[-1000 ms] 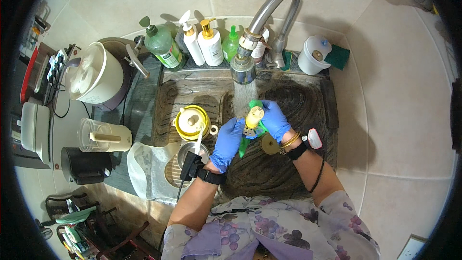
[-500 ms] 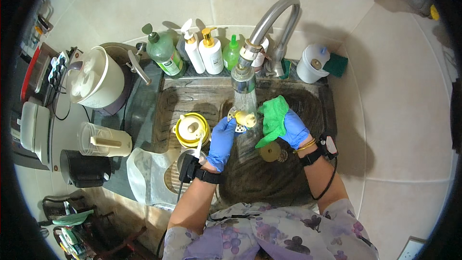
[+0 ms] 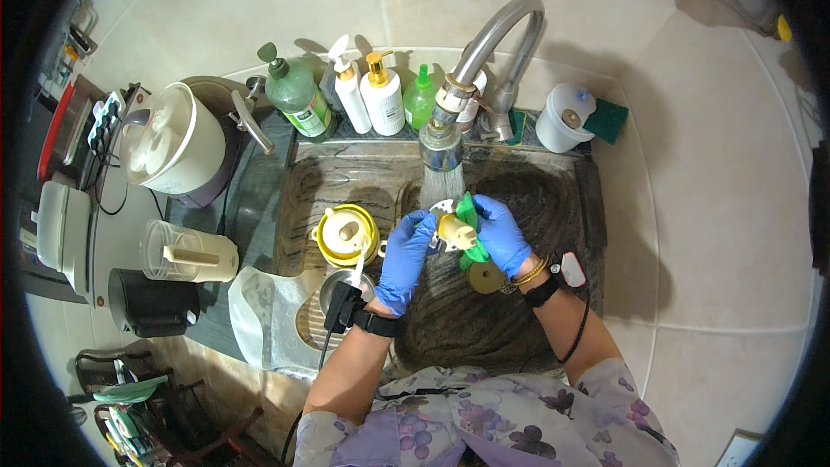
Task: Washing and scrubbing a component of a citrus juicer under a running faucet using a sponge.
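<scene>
My left hand, in a blue glove, grips a small cream-yellow plastic part with a round stem and a perforated flange. It is held under the tap's running water, over the sink basin. My right hand, gloved as well, has a green cloth bunched in its fingers and pressed against the part's right side. Below that hand, a flat yellowish disc with a centre hole lies in the basin. The fingertips behind the part are partly hidden.
A curved metal tap arches over the basin. Left of my left hand sit a yellow-rimmed container with a cream lid and a metal bowl. Pump bottles line the back ledge; a white canister stands at its right end.
My right hand has moved left with the green cloth, bringing it from beside the plastic part onto it. The part has shifted slightly right and down and turned in my left hand.
</scene>
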`<control>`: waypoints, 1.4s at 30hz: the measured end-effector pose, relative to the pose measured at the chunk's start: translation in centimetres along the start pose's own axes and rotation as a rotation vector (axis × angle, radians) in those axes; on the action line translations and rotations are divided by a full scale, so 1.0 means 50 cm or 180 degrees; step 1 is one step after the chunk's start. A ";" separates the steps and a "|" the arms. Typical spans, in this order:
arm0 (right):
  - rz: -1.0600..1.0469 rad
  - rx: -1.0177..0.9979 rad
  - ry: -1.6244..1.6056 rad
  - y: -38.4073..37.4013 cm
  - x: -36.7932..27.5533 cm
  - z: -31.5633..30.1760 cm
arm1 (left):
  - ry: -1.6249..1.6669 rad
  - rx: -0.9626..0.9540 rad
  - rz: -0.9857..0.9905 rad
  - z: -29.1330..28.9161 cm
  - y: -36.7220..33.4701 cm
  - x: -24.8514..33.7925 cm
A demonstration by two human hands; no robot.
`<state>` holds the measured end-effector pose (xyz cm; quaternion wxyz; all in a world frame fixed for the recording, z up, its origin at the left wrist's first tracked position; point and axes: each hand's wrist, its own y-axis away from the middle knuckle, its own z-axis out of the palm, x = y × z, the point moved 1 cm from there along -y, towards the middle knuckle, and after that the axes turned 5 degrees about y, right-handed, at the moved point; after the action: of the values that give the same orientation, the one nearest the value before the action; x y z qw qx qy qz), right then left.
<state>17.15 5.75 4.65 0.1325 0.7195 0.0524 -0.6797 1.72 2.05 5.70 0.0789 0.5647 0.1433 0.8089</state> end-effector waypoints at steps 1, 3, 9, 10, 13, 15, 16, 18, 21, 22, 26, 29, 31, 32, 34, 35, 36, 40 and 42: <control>-0.0087 0.0118 -0.0094 -0.002 0.008 -0.003 | 0.0004 0.0000 -0.0003 0.001 0.003 0.000; -0.0216 0.0378 0.0081 -0.006 0.019 -0.005 | 0.0109 -0.0423 -0.0236 0.004 0.015 -0.005; 0.0026 0.0477 0.0132 -0.002 0.036 0.005 | 0.0359 -0.0207 -0.0008 0.004 0.020 -0.037; 0.0031 0.0475 0.0132 -0.001 0.033 0.004 | 0.0360 -0.0204 -0.0012 0.006 0.022 -0.037; 0.0149 0.0524 -0.0315 0.001 0.046 -0.009 | -0.0088 -0.0271 0.0091 0.020 0.026 -0.024; 0.0145 0.0550 -0.0615 0.005 0.053 -0.021 | 0.0240 -0.0264 -0.0021 0.026 0.028 -0.019; 0.0143 0.0569 -0.0918 0.007 0.053 -0.026 | 0.0242 -0.0265 -0.0023 0.024 0.027 -0.020; 0.0227 0.0468 -0.1268 0.010 0.035 -0.040 | 0.0019 -0.0333 0.0140 0.009 0.023 -0.020; 0.0280 0.0131 -0.1091 0.008 -0.014 -0.045 | -0.0666 -0.0377 0.0325 -0.009 0.019 -0.021; 0.0240 -0.0111 -0.0558 0.007 -0.023 -0.045 | -0.0901 -0.0371 0.0364 -0.008 0.020 -0.020; -0.0408 -0.0702 0.0987 -0.006 -0.004 -0.049 | -0.1084 -0.0297 0.0562 0.004 0.020 -0.022; -0.0665 -0.0278 0.1009 -0.002 -0.006 -0.035 | -0.0904 -0.0284 0.0475 0.009 0.019 -0.025; -0.0922 -0.0014 0.1161 -0.001 -0.001 -0.032 | -0.0298 -0.0437 0.0128 0.014 0.026 -0.016; -0.0741 0.0051 0.1351 0.000 -0.001 -0.031 | -0.0299 -0.0437 0.0120 0.010 0.025 -0.023; -0.0567 0.0109 0.1539 -0.001 0.000 -0.029 | -0.0104 -0.0496 0.0072 0.000 0.025 -0.032; -0.0500 0.0060 0.1602 -0.001 0.004 -0.028 | -0.0105 -0.0493 0.0072 -0.002 0.026 -0.034; -0.0428 0.0019 0.1672 0.000 0.006 -0.029 | -0.0061 -0.0496 0.0045 0.000 0.027 -0.032; -0.0427 0.0187 0.0184 0.009 0.006 -0.013 | -0.0502 -0.0445 0.0391 0.001 0.028 -0.028; -0.0307 0.0101 -0.0158 0.012 0.006 -0.015 | -0.0603 -0.0482 0.0406 -0.009 0.023 -0.030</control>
<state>18.03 5.33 4.45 0.0895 0.7010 0.0729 -0.7037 1.86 0.45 4.61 0.0829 0.6390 0.0375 0.7638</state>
